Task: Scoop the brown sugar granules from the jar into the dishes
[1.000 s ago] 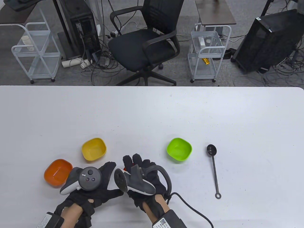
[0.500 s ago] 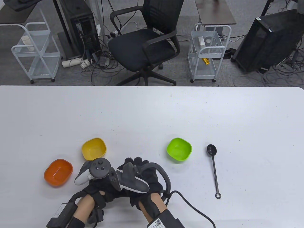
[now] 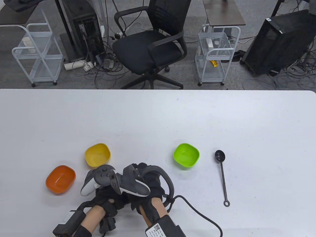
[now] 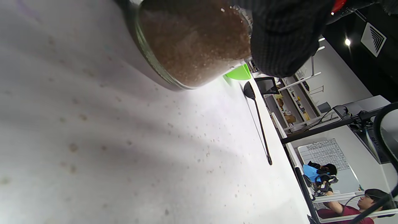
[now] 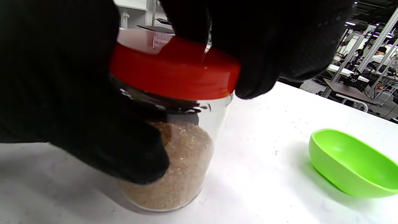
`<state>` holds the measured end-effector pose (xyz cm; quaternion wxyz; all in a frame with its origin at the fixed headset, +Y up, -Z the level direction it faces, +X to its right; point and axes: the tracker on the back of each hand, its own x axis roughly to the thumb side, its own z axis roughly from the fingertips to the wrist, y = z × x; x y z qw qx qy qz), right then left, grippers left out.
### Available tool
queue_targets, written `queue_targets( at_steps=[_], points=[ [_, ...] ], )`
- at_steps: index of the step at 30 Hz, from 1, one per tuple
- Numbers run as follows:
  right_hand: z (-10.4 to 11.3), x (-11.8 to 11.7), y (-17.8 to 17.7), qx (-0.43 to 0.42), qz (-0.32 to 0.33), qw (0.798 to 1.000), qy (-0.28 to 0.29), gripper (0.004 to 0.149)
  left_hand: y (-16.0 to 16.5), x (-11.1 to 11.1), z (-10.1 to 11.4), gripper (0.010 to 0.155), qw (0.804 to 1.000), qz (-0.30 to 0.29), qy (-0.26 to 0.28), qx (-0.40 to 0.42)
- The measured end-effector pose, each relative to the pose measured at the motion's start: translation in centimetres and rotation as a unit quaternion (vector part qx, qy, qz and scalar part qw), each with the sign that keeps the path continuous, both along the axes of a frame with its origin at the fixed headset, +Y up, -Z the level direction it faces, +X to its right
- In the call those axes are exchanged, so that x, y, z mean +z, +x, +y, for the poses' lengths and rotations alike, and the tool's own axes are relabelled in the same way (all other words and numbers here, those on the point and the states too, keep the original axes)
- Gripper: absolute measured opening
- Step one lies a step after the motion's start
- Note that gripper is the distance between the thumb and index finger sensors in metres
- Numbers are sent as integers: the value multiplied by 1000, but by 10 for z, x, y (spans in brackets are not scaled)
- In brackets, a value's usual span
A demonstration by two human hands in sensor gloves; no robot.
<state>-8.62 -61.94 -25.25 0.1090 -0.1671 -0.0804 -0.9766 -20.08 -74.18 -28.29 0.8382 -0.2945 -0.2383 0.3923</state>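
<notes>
Near the worktop's front edge, the left hand (image 3: pixel 105 195) wraps the clear glass jar (image 5: pixel 174 161) of brown sugar. The right hand's (image 3: pixel 150 182) fingers (image 5: pixel 258 62) clamp its red screw lid (image 5: pixel 174 71). Glass looks smooth and breakable, so holding the body low seems wise.

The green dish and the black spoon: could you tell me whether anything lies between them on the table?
Nothing does. In the table view, bare white table separates the green dish from the black spoon on its right.

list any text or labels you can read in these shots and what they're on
None reads clearly.
White label with QR code on the right wrist unit: too small.
White label on the left wrist unit: too small.
Sticker on the black PC tower: too small.
Printed sheet on the far board: blurred.
Jar and red lid: no text visible.
</notes>
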Motion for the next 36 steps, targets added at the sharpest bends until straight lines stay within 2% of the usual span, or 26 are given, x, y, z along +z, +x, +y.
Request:
queue_targets(
  at_steps=[7, 21, 22, 24, 26, 28, 29, 31, 36],
  points=[
    [1, 1, -1, 11, 25, 999, -27, 79, 0, -3, 4, 113, 999, -10, 23, -28],
    [4, -7, 5, -3, 38, 995, -95, 77, 0, -2, 5, 113, 1000, -13, 14, -25],
    [5, -9, 5, -16, 17, 993, -112, 77, 1, -2, 5, 113, 1000, -13, 14, -25],
    [5, -11, 3, -28, -24, 992, -120, 91, 1, -2, 5, 113, 1000, -12, 14, -24],
    [6, -13, -2, -1, -66, 996, -66, 100, 1, -2, 6, 113, 1000, -11, 16, -25],
    [4, -16, -7, 58, -89, 993, -58, 92, 1, -2, 6, 113, 999, -10, 18, -26],
    [4, -18, -8, 69, -95, 990, -78, 89, 0, -2, 6, 113, 999, -9, 18, -27],
    [5, -19, -11, 33, -111, 989, -94, 86, 1, -2, 6, 113, 999, -9, 20, -28],
    [6, -19, -14, 53, -82, 988, -118, 86, 0, -3, 6, 113, 999, -11, 23, -35]
  ],
)
